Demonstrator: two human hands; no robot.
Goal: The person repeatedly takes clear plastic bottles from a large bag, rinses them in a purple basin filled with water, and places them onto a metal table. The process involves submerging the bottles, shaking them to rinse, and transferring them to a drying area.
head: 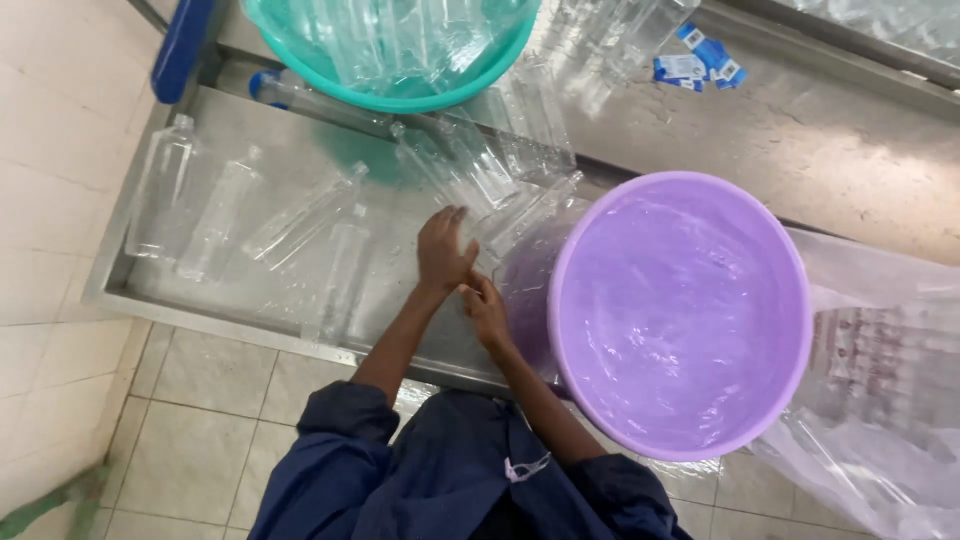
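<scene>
Head view: left hand (443,248) lies flat, fingers spread, on clear bottles (520,215) on the metal table (110,290), gripping nothing. Right hand (487,312) grip unclear, beside purple basin (680,315). Best take one bottle by the neck.

I saw pale floor tiles (215,375) near me, a steel desk (800,150) beyond, and a white tiled wall (60,110) left.

A big purple tub (680,310) full of water sits on the steel table (800,150). A green tub (400,95) at the far side holds clear bottles. Small blue labels (700,60) lie on the table. The floor (210,400) has pale tiles.
</scene>
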